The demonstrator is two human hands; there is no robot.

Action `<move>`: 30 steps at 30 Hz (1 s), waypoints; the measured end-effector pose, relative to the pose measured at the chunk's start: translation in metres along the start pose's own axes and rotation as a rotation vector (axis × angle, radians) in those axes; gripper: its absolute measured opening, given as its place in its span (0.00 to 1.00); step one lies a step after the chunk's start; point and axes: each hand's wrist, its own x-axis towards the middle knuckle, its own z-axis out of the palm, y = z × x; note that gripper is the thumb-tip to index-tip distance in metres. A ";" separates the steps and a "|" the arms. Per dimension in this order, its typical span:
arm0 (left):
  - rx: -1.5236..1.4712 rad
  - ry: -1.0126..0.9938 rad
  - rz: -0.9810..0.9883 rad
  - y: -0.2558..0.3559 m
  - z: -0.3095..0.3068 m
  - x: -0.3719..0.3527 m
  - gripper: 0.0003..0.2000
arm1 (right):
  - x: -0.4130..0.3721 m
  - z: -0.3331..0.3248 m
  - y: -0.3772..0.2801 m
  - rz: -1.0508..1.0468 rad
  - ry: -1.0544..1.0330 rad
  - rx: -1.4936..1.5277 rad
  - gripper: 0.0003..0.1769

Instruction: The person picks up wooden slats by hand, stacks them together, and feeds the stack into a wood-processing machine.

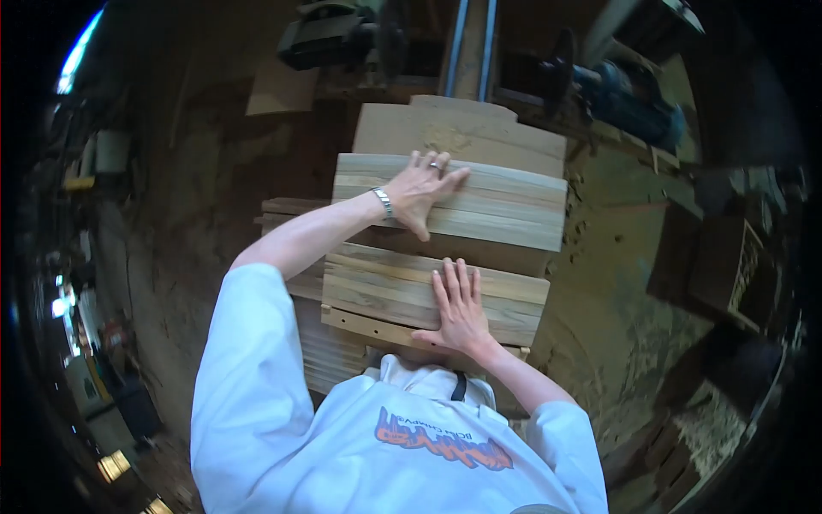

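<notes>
In the head view, we are spreading our released left hand point(419, 190) over the far board point(514, 204), which is lying just in front of a pale sheet point(385, 128). Our open right hand point(467, 321) is resting on the near board point(377, 284), close to our body, its thumb reaching the near edge. A gap is separating both boards. For good control, we are probably best off keeping our palms low, spreading pressure evenly and avoiding pinched fingers at that gap
</notes>
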 end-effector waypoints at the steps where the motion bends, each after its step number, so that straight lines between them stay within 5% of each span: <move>1: 0.004 0.034 0.028 -0.003 -0.001 0.001 0.68 | 0.003 -0.003 0.003 -0.004 -0.008 -0.015 0.64; 6: -0.585 -0.206 -0.092 0.004 -0.021 -0.021 0.60 | 0.022 -0.017 0.020 -0.047 -0.028 -0.144 0.69; 8: -1.038 -0.286 -0.139 0.014 -0.023 -0.055 0.56 | 0.033 -0.025 0.025 0.017 -0.237 -0.227 0.67; 11: -1.569 -0.163 -0.121 0.054 -0.004 -0.135 0.51 | 0.054 -0.040 0.021 -0.175 -0.367 0.031 0.64; 13: -1.708 0.054 -0.057 0.076 0.021 -0.175 0.51 | 0.066 -0.057 0.022 -0.196 -0.415 0.098 0.64; 16: -1.529 0.533 -0.021 0.116 0.045 -0.252 0.54 | 0.095 -0.078 0.005 -0.162 -0.398 0.168 0.63; 23: -1.328 1.533 -0.460 0.290 0.076 -0.392 0.65 | 0.122 -0.089 -0.127 -0.148 -0.224 0.363 0.61; 24: -1.321 1.551 -0.451 0.310 0.086 -0.397 0.65 | 0.121 -0.087 -0.142 -0.167 -0.214 0.402 0.61; 27: -0.861 1.876 -0.938 0.331 0.062 -0.375 0.64 | 0.153 -0.105 -0.164 -0.227 -0.245 0.565 0.60; 30: -0.817 2.195 -1.048 0.411 0.042 -0.381 0.64 | 0.136 -0.100 -0.197 -0.324 -0.323 0.707 0.59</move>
